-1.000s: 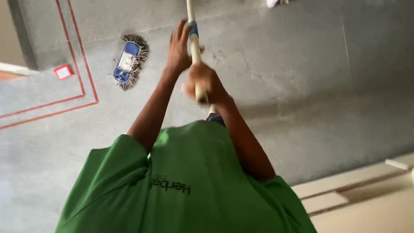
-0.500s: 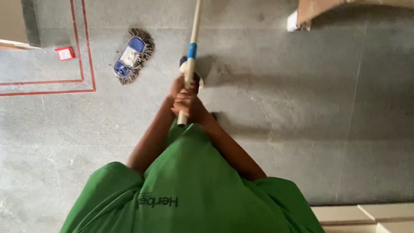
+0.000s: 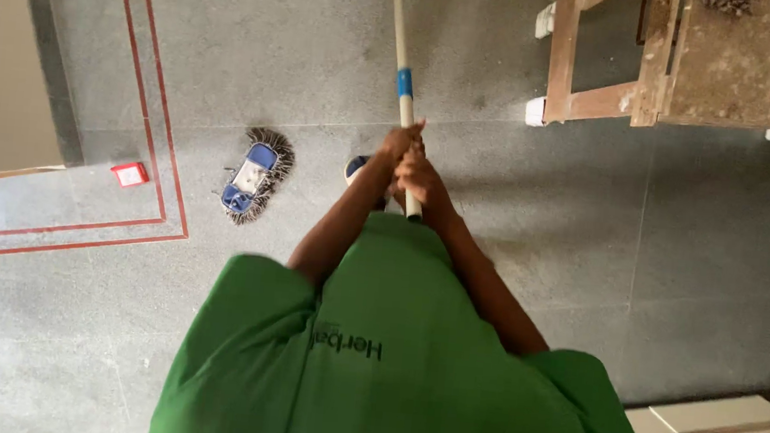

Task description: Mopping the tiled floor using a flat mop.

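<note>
- Grey stone floor (image 3: 261,39) fills most of the view, with red lines (image 3: 156,122) marking a corner at the left.
- Green shirt (image 3: 390,366) of the person, seen from above, takes up the bottom middle; both bare arms reach forward from it.
- Wooden table frame (image 3: 603,55), dusty and worn, stands top right, well apart from the hands.
- Pale slabs (image 3: 710,426) lie at the bottom right corner.
- Long pale pole (image 3: 398,41) with a blue band runs from the top edge down to the hands, slightly tilted; its lower end pokes out just below the fists, near the chest.
- Mop head (image 3: 254,177), blue with a dark fringe, lies flat on the floor left of the hands, apart from the pole.
- Left hand (image 3: 398,143) wraps the pole, fingers curled tight around it.
- Right hand (image 3: 421,181) grips the pole just below the left, fingers closed around it, the two fists touching.
- Small red square (image 3: 130,174) sits on the floor by the red lines.
</note>
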